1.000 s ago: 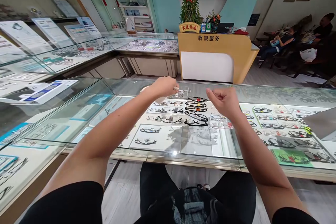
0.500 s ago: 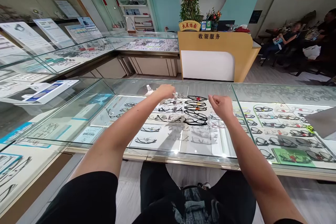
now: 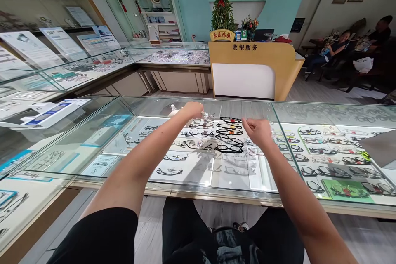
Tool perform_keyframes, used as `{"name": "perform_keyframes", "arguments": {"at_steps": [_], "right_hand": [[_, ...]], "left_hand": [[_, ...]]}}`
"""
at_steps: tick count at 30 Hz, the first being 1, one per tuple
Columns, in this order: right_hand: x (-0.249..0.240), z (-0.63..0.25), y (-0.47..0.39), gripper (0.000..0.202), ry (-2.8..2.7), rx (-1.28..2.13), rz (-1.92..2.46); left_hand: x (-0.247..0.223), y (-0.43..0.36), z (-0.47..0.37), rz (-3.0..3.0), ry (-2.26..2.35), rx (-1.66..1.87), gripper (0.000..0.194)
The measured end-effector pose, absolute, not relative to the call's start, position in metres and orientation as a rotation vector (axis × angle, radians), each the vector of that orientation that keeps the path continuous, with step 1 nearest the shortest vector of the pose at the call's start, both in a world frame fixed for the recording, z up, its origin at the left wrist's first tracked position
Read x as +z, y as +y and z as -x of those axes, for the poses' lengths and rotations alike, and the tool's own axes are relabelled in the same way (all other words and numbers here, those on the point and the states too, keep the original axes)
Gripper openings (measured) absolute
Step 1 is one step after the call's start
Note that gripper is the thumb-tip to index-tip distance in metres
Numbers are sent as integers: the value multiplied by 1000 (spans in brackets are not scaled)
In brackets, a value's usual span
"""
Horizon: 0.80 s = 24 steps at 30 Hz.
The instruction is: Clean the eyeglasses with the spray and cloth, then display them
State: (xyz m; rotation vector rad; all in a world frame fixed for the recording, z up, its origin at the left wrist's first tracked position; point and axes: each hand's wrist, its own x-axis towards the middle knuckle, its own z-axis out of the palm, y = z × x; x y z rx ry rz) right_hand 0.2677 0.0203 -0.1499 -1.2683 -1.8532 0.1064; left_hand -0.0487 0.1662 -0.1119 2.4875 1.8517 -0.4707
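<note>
My left hand [image 3: 194, 110] reaches over the glass display case, fingers closed and pointing right, beside a thin-framed pair of glasses [image 3: 209, 116]. What its fingers hold, if anything, is hidden. A small white bottle-like thing [image 3: 173, 110] shows behind my left wrist. My right hand [image 3: 259, 130] is curled closed, its thumb side at the right end of the farthest black-framed glasses [image 3: 230, 120]; I cannot tell whether it grips them. Several black-framed glasses [image 3: 229, 148] lie in a column between my hands. Left of them are thinner frames [image 3: 199, 133].
The glass case [image 3: 192, 187] runs across in front of me, with more eyeglasses [image 3: 334, 171] inside on the right. A white box-like stand [image 3: 57, 113] is at left. Beyond stands a yellow-and-white counter [image 3: 244, 80]. Two people sit at the far right.
My right hand has shifted slightly left, closer to the end of the farthest black glasses. My left hand stays nearly in place, still closed. The whole view has tilted up slightly.
</note>
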Motion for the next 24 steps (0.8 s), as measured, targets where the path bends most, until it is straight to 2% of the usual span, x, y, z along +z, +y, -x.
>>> {"name": "perform_keyframes", "arguments": {"at_steps": [8, 17, 24], "right_hand": [[-150, -268, 20, 62, -1856, 122, 1273], [-149, -268, 20, 58, -1849, 112, 1276], [-147, -267, 19, 59, -1769, 168, 1258]], "left_hand": [[-114, 176, 38, -2443, 1953, -399, 46], [-119, 179, 36, -2359, 2004, -231, 39], [-93, 158, 23, -2323, 1985, 213, 34]]}}
